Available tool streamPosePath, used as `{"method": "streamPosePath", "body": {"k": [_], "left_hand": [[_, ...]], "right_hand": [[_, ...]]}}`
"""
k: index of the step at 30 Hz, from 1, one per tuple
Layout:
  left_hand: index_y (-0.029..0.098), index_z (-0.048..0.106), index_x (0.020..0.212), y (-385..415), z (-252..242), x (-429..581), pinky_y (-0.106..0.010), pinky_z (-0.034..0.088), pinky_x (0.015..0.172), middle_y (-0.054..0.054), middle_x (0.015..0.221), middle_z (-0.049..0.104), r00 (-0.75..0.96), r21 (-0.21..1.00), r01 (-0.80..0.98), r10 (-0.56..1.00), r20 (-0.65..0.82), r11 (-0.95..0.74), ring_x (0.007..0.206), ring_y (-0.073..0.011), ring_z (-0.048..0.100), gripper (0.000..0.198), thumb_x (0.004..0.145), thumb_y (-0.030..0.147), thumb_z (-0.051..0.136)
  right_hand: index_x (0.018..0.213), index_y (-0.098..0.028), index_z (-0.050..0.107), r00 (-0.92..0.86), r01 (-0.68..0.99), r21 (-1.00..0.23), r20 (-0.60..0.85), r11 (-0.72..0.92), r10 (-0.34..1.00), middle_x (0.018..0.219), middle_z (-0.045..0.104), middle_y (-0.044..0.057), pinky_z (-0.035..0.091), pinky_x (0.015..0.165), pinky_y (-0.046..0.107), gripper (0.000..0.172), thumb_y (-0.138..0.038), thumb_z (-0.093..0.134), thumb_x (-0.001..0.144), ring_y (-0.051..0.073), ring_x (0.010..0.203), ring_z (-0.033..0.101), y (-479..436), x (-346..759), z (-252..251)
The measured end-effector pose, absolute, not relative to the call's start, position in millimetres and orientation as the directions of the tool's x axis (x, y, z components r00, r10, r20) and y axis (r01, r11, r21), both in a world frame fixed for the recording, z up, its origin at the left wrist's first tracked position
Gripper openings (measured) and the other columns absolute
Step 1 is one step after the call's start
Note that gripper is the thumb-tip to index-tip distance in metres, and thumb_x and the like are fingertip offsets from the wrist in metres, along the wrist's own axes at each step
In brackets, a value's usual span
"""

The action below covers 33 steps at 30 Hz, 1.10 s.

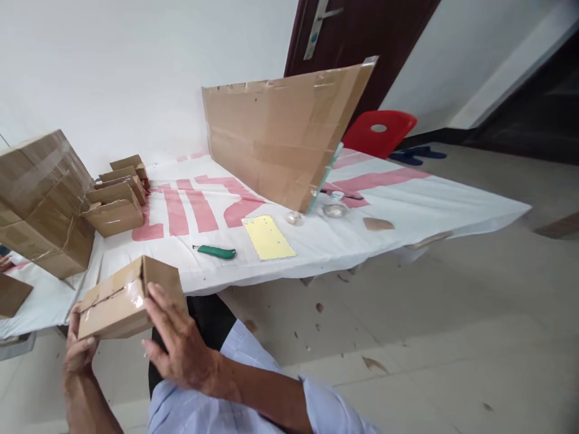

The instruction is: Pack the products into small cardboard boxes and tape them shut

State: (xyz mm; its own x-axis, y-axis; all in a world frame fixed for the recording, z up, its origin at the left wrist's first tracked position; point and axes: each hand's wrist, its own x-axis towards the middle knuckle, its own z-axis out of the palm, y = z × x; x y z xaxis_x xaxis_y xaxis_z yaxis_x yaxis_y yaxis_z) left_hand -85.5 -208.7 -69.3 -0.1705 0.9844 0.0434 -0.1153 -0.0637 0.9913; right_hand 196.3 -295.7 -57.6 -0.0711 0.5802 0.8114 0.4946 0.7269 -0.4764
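Observation:
I hold a small taped cardboard box [118,298] in front of me, below the table's near edge. My left hand [78,349] grips its left end, with the thumb up its side. My right hand [178,340] lies against its right side with the fingers spread along the cardboard. Clear tape runs across the box's top seam. A green-handled utility knife [216,251] lies on the white cloth [407,208] just beyond the box, and a yellow sheet [268,237] lies to the right of the knife.
A large cardboard sheet [280,135] stands upright on the table. At left sit a big taped carton [43,202] and several small open boxes [116,202]. Tape rolls [333,210] lie near the sheet. A red stool [379,131] and a dark door [362,36] are behind. Cardboard scraps litter the floor [429,337].

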Motion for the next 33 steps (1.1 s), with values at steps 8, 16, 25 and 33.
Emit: {"method": "streamPosePath", "body": {"k": [8, 16, 25, 33], "left_hand": [[0.025, 0.063, 0.121, -207.0, -25.4, -33.3, -0.045, 0.058, 0.104, -0.012, 0.133, 0.072, 0.148, 0.957, 0.204, 0.973, 0.178, -0.206, 0.13, -0.0383, 0.064, 0.078, 0.055, 0.043, 0.1], [0.022, 0.071, 0.129, -218.5, -26.9, -27.1, -0.051, 0.047, 0.122, -0.014, 0.15, 0.06, 0.186, 0.882, 0.348, 0.945, 0.268, -0.318, 0.141, -0.0403, 0.057, 0.073, 0.067, 0.053, 0.095], [0.022, 0.065, 0.136, -229.7, -34.3, -29.6, -0.053, 0.044, 0.123, -0.015, 0.144, 0.058, 0.222, 0.858, 0.383, 0.936, 0.274, -0.342, 0.142, -0.0402, 0.054, 0.08, 0.069, 0.054, 0.093], [0.024, 0.065, 0.141, -231.5, -46.3, -32.0, -0.05, 0.051, 0.115, -0.015, 0.146, 0.054, 0.24, 0.848, 0.391, 0.929, 0.282, -0.358, 0.14, -0.039, 0.053, 0.08, 0.07, 0.05, 0.092]], "right_hand": [[0.154, -0.025, 0.055, 0.197, 0.309, -0.788, 0.6, 0.532, 0.775, 0.155, 0.063, 0.014, 0.056, 0.117, 0.051, 0.053, -0.025, 0.059, 0.101, 0.03, 0.143, 0.062, -271.3, 259.2, -99.6], [0.136, -0.025, 0.069, 0.139, 0.331, -0.767, 0.617, 0.551, 0.775, 0.138, 0.07, 0.012, 0.063, 0.102, 0.043, 0.034, -0.036, 0.055, 0.106, 0.027, 0.128, 0.068, -265.4, 279.7, -97.0], [0.125, -0.017, 0.071, 0.008, 0.872, -0.458, 0.364, 0.172, 0.931, 0.133, 0.069, 0.019, 0.052, 0.107, 0.052, 0.029, -0.031, 0.062, 0.101, 0.035, 0.124, 0.061, -188.4, 354.0, -112.4], [0.105, -0.018, 0.073, 0.049, 0.938, -0.348, 0.158, 0.009, 0.986, 0.117, 0.071, 0.014, 0.049, 0.094, 0.037, 0.016, -0.02, 0.059, 0.098, 0.029, 0.112, 0.063, -166.0, 364.1, -114.8]]}}
